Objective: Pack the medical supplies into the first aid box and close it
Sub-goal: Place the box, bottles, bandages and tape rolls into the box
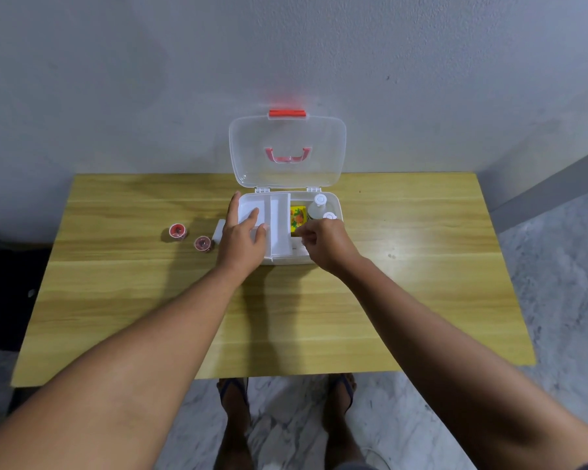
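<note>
While two red rolls (178, 231) wait on the worktop (404, 283), the left hand (243, 240), fingers spread, and right hand (326, 244), fingers curled, seat the tray (279, 212) in the box (335, 203); rolls likely next.

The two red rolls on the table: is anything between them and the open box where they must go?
A small white item lies beside the box, between it and the red rolls. The left hand rests on the white tray covering the box's left part. Lifted over, little blocks them.
</note>
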